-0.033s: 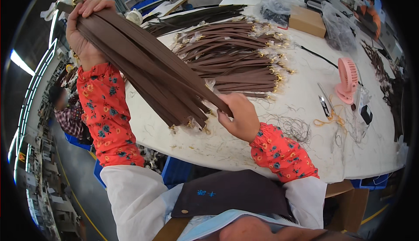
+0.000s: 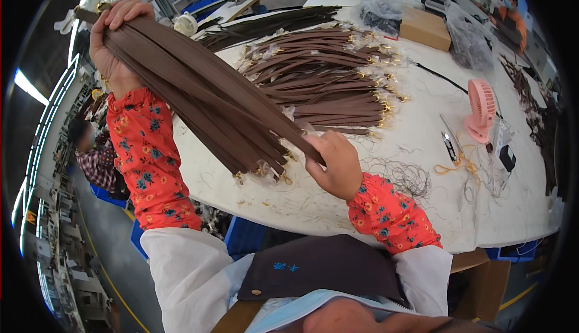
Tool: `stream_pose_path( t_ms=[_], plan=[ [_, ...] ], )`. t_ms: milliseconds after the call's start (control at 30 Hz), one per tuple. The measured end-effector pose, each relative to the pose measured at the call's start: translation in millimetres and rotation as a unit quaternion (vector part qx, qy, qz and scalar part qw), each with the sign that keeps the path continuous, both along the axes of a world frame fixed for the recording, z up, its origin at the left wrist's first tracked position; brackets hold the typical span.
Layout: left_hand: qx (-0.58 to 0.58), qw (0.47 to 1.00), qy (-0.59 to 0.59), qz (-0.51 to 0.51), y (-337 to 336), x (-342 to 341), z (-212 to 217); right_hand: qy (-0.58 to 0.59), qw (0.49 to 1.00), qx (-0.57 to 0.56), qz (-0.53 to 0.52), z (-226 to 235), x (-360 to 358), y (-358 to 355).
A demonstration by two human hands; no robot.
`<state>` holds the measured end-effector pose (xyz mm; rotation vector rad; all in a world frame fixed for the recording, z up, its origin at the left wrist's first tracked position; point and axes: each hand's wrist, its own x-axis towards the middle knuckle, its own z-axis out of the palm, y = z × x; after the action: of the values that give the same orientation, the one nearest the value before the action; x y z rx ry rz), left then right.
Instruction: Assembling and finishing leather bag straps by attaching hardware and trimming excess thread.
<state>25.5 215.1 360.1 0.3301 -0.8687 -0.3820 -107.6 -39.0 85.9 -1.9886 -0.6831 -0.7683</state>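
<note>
My left hand, raised at the upper left, is wrapped round the top of a bundle of brown leather straps. The straps fan down to the right over the near side of the table. Gold-coloured metal clasps and bits of clear plastic show at their lower ends. Between thumb and fingers, my right hand pinches the end of one strap, drawn a little apart from the others. Beyond the bundle lies a wide pile of similar brown straps with gold clasps at the right ends.
On the white table, a pink fan stands at the right. Near it lie thread snips and yellow cord. Loose dark thread is right of my right hand. A cardboard box and dark straps lie farther back.
My right hand has shifted slightly to the right with the strap end in it. The top of the bundle and my left hand have moved a little left.
</note>
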Motion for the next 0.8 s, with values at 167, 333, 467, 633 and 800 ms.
stream_pose_path(
  t_ms=[167,333,467,633,800],
  plan=[
    [-0.068,0.997,0.001,-0.023,9,15,-12,-0.126,0.988,-0.085,0.025,-1,-35,15],
    [-0.173,0.981,-0.055,-0.059,0,21,-22,-0.048,0.979,-0.141,0.141,-5,-46,40],
    [-0.188,0.977,-0.083,-0.062,0,27,-21,0.005,0.970,-0.151,0.191,-17,-41,40],
    [-0.161,0.979,-0.076,-0.099,11,18,-13,0.034,0.964,-0.173,0.198,-18,-27,16],
    [-0.162,0.973,-0.087,-0.138,8,6,-4,0.082,0.994,0.052,0.059,0,5,-8]
  ],
)
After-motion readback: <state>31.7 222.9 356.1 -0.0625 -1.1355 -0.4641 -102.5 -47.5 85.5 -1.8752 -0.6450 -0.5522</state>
